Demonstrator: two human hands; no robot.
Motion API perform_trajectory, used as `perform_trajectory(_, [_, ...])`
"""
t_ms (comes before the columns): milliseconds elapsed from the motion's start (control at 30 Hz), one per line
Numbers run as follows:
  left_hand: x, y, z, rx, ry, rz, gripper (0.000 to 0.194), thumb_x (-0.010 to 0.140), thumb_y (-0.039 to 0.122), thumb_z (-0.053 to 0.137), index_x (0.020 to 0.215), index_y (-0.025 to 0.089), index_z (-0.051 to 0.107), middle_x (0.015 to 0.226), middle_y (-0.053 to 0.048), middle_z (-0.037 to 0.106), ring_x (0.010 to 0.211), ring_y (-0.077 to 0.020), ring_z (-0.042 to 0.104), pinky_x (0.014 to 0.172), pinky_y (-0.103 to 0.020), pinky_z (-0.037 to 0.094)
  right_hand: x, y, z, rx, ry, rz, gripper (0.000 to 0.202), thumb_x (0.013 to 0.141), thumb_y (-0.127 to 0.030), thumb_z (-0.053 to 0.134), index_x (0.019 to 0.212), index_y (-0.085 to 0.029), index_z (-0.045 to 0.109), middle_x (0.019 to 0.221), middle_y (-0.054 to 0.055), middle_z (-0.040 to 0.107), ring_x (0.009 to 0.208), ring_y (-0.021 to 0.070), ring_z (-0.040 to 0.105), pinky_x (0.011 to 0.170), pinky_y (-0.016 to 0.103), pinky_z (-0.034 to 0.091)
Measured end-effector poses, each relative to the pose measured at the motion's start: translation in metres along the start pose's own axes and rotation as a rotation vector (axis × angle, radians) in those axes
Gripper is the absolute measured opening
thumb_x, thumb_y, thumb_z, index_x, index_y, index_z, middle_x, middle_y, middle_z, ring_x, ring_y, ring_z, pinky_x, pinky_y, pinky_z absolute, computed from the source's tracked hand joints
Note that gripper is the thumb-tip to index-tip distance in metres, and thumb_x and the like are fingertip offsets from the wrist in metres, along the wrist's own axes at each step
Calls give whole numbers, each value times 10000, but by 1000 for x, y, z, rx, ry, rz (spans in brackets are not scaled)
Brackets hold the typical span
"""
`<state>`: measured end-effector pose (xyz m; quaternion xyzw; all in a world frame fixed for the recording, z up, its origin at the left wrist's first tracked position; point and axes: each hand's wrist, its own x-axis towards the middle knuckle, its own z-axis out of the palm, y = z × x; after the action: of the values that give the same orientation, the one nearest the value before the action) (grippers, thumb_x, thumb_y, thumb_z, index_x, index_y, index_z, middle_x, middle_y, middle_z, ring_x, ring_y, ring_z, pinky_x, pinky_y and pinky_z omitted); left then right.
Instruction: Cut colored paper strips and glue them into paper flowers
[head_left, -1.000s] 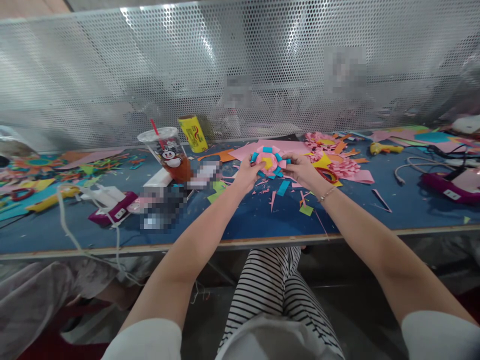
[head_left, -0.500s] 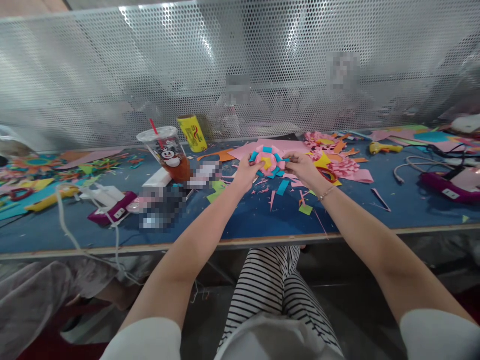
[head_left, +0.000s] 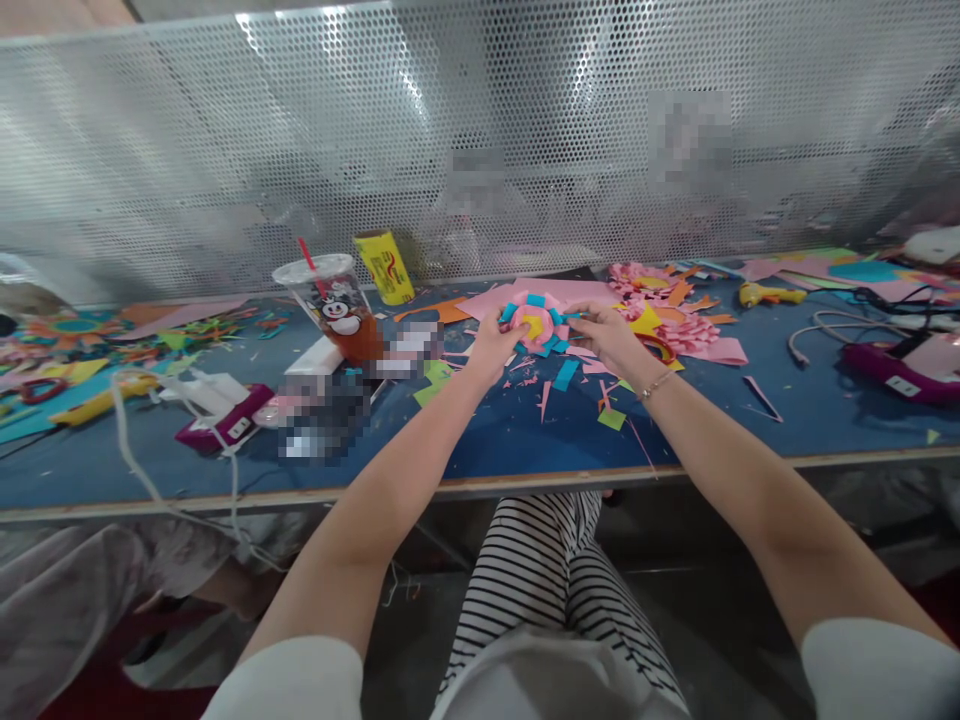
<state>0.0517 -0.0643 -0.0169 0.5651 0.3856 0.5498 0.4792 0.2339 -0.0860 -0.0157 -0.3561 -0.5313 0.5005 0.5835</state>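
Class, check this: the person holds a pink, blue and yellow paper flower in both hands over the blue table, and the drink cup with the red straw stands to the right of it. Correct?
Not quite. In the head view the drink cup stands to the left of the paper flower, not the right. The left hand and right hand do hold it over the blue table.

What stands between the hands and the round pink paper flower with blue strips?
Nothing visible. The left hand and right hand both grip the round pink paper flower with blue strips directly, at opposite edges.

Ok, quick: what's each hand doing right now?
Left hand: closed on the paper flower, left edge.
Right hand: closed on the same flower, right edge.
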Motion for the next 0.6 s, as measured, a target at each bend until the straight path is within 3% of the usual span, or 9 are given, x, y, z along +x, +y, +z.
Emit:
perform_trajectory(267, [4,-4,-4,215,-54,143,246,624,225,652,812,171,502,676,34,500,597,-80,467,537,-184,361,3,4,-4,-13,-21,33,319,536,-236,754,801,-178,588,692,-23,584,611,93,562,610,260,480])
perform_trajectory(600, [4,-4,-4,169,-84,135,252,609,223,670,784,175,497,642,53,461,536,-56,404,502,-170,310,4,5,-5,-27,-9,28,307,541,-212,735,803,-171,580,688,-25,569,588,91,552,594,264,480])
